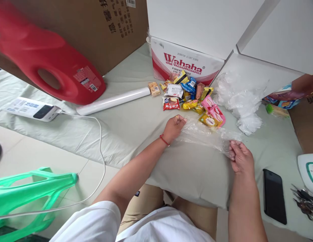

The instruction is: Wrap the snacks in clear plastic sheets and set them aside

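A clear plastic bag (205, 136) is stretched sideways between my two hands, just above the cloth-covered table. My left hand (174, 127), with a red cord on the wrist, pinches one end of it. At the other end my right hand (240, 155) has its fingers closed on the film. Right behind the bag lies a heap of small wrapped snacks, among them a red packet (170, 103), a blue packet (189, 86), a white packet (173, 90) and a yellow packet (209, 120). A pile of crumpled clear bags (237, 97) rests to the right of the snacks.
A Wahaha carton (185, 60) stands behind the snacks. Leftward are a white roll (114, 100), a large red jug (50, 57) and a power bank (32, 109) with a cable. A black phone (274, 196) and keys (306, 201) lie at right. A green stool (35, 191) stands on the floor.
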A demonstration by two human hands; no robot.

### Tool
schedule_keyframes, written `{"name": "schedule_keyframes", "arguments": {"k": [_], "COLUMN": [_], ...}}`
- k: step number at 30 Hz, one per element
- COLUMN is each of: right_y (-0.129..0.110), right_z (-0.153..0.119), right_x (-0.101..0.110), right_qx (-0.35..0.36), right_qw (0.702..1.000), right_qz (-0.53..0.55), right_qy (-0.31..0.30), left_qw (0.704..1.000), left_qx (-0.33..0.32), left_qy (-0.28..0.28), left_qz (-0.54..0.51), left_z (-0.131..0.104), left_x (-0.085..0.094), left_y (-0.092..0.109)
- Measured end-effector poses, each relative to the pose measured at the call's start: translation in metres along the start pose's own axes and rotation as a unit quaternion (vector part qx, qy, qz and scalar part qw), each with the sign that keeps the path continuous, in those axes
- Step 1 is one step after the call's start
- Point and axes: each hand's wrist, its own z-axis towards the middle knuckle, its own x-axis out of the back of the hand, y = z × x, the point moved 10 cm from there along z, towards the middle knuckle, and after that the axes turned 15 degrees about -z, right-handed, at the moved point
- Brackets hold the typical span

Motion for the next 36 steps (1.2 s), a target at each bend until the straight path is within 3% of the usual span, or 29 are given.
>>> {"name": "schedule_keyframes", "arguments": {"k": [2, 3, 5, 6, 9, 11, 13, 16, 19, 21, 27, 29, 32, 36], "right_y": [-0.012, -0.026, -0.056, -0.071, -0.097, -0.099, -0.092, -0.087, -0.093, -0.098, -0.090, -0.083, -0.071, -0.069], "right_z": [-0.017, -0.032, -0.064, -0.076, -0.093, -0.093, -0.086, -0.076, -0.076, -0.083, -0.081, -0.073, -0.054, -0.026], "right_x": [0.029, 0.040, 0.037, 0.023, -0.047, -0.088, -0.112, -0.116, -0.094, -0.079, -0.038, -0.045, -0.072, -0.120], "right_qx": [0.076, 0.128, 0.244, 0.302, 0.442, 0.482, 0.486, 0.470, 0.452, 0.436, 0.244, 0.186, 0.131, 0.164], "right_qw": [0.983, 0.958, 0.901, 0.882, 0.830, 0.793, 0.775, 0.785, 0.815, 0.836, 0.931, 0.941, 0.937, 0.914], "right_qz": [-0.105, -0.156, -0.230, -0.255, -0.324, -0.372, -0.403, -0.401, -0.359, -0.322, -0.194, -0.179, -0.200, -0.261], "right_qy": [0.132, 0.206, 0.275, 0.257, 0.100, 0.017, -0.029, -0.042, -0.045, -0.087, -0.188, -0.217, -0.254, -0.264], "left_qw": [1.000, 1.000, 0.999, 0.999, 0.999, 0.999, 0.999, 0.999, 0.999, 0.998, 0.994, 0.995, 0.998, 0.989], "left_qx": [-0.002, -0.005, -0.014, -0.018, -0.026, -0.029, -0.028, -0.029, -0.028, -0.010, 0.064, 0.067, 0.062, 0.044], "left_qy": [-0.013, -0.017, -0.024, -0.027, -0.032, -0.032, -0.030, -0.022, -0.011, -0.006, 0.007, 0.013, 0.009, 0.031], "left_qz": [0.017, 0.022, 0.029, 0.031, 0.031, 0.029, 0.026, 0.013, -0.025, -0.061, -0.093, -0.071, -0.013, 0.140], "left_z": [-0.001, -0.001, -0.003, -0.004, -0.007, -0.008, -0.008, -0.009, -0.015, -0.027, -0.091, -0.112, -0.137, -0.158], "left_x": [-0.003, -0.004, -0.007, -0.009, -0.012, -0.013, -0.014, -0.014, -0.014, -0.013, 0.004, 0.015, 0.031, 0.061], "left_y": [-0.002, -0.002, -0.001, -0.001, -0.002, -0.003, -0.005, -0.004, 0.000, 0.001, -0.003, -0.002, 0.002, 0.007]}}
